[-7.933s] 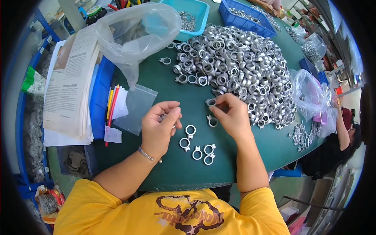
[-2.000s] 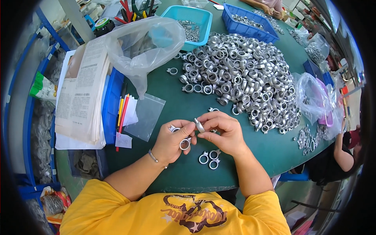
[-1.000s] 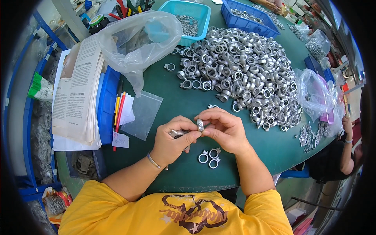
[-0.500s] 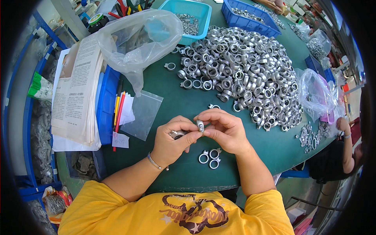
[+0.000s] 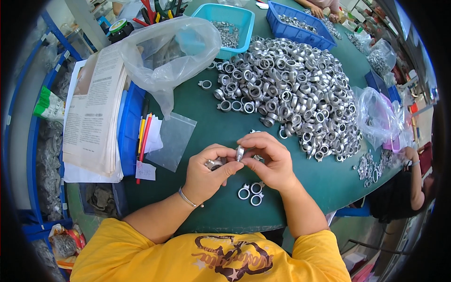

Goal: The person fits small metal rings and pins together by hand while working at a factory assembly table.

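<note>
Between my two hands, just above the green table, a small silver metal ring clamp (image 5: pixel 240 153) is held on edge. My left hand (image 5: pixel 206 171) pinches it between thumb and fingers, and a second ring clamp (image 5: pixel 214 164) sits in its curled fingers. From the other side my right hand (image 5: pixel 268 162) grips the same clamp with thumb and fingertips. Three loose ring clamps (image 5: pixel 256 199) lie close together on the table below my right hand. Beyond my hands rises a big heap of similar ring clamps (image 5: pixel 291 89), with a few stray ones at its near edge.
A clear plastic bag (image 5: pixel 136 70) and a stack of printed papers (image 5: pixel 94 117) over a blue bin (image 5: pixel 129 136) are at left. Pens (image 5: pixel 144 136) lie beside them. A turquoise basket (image 5: pixel 249 28) and blue basket (image 5: pixel 300 35) hold small parts. Co-workers' hands (image 5: pixel 324 11) show at far right.
The clamp between my fingers has turned slightly, and my right fingers have shifted around it. The whole view has moved a little. A co-worker's hands have come further into view at the top.
</note>
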`<action>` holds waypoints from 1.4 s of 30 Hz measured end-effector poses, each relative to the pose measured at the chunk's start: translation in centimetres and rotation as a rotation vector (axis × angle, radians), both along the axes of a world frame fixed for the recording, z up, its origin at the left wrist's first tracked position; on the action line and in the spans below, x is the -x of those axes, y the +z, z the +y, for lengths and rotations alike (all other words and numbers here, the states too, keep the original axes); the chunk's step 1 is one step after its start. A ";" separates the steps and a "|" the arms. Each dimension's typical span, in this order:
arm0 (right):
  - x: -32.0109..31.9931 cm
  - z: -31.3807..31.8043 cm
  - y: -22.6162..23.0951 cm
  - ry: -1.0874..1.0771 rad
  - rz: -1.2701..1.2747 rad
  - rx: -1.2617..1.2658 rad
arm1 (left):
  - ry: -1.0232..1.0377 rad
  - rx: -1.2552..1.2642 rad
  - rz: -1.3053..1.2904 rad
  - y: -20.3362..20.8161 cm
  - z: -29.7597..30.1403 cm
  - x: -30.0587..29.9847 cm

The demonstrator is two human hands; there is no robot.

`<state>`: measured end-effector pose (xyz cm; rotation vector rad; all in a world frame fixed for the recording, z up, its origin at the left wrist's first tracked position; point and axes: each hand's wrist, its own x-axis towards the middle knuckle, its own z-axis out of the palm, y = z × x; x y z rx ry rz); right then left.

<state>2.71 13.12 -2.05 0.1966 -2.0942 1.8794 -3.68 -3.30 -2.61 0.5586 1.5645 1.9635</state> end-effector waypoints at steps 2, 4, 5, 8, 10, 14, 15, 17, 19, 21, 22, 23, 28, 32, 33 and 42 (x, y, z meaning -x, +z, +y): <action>0.1 -0.1 -0.2 -0.031 0.019 0.075 | 0.015 -0.013 0.122 -0.2 -0.1 -0.1; 0.3 -0.1 -0.4 -0.041 -0.004 0.192 | 0.024 -0.025 0.198 -0.3 -0.1 0.0; 0.2 0.1 -0.4 -0.024 -0.048 0.227 | 0.025 -0.033 0.213 -0.4 -0.1 0.0; 0.0 0.3 -0.5 0.070 -0.178 0.346 | 0.070 -0.065 0.259 -0.6 0.1 -0.1; -0.2 0.4 -0.8 0.088 -0.158 0.348 | 0.100 -0.047 0.218 -0.5 0.4 -0.3; 0.1 0.1 -0.4 0.133 -0.085 0.554 | 0.096 -0.014 -0.078 -0.1 -0.1 -0.1; 0.2 0.3 -0.4 0.154 -0.079 0.584 | 0.075 -0.035 -0.174 -0.2 -0.2 0.1; 0.1 0.6 -0.7 0.195 -0.071 0.644 | 0.017 -0.094 -0.268 -0.7 -0.1 0.1; -0.1 0.4 -0.3 0.157 -0.044 0.571 | -0.047 -0.146 -0.441 -0.3 0.1 0.0; -0.4 -0.3 0.1 0.025 0.024 0.249 | -0.097 -0.160 -0.705 0.7 0.1 -0.1; -0.3 -0.1 1.0 -0.043 0.106 -0.111 | -0.143 -0.151 -0.827 0.9 0.4 0.0; -0.8 -0.5 2.0 -0.027 0.138 -0.191 | -0.199 -0.215 -0.858 -0.1 0.2 -0.2; -4.1 0.2 2.6 -0.257 -0.028 -0.376 | -0.191 -0.197 -0.863 -0.4 -0.1 -0.4; -7.9 -0.5 0.6 -0.355 -0.398 -0.627 | -0.150 -0.166 -0.896 -0.8 0.1 -0.6; -8.4 -1.1 0.3 -0.411 -0.460 -0.663 | -0.129 -0.144 -0.896 -0.4 0.4 -0.9; -7.6 -1.4 0.9 -0.424 -0.527 -0.713 | -0.121 0.014 -0.711 -0.1 -0.5 -3.9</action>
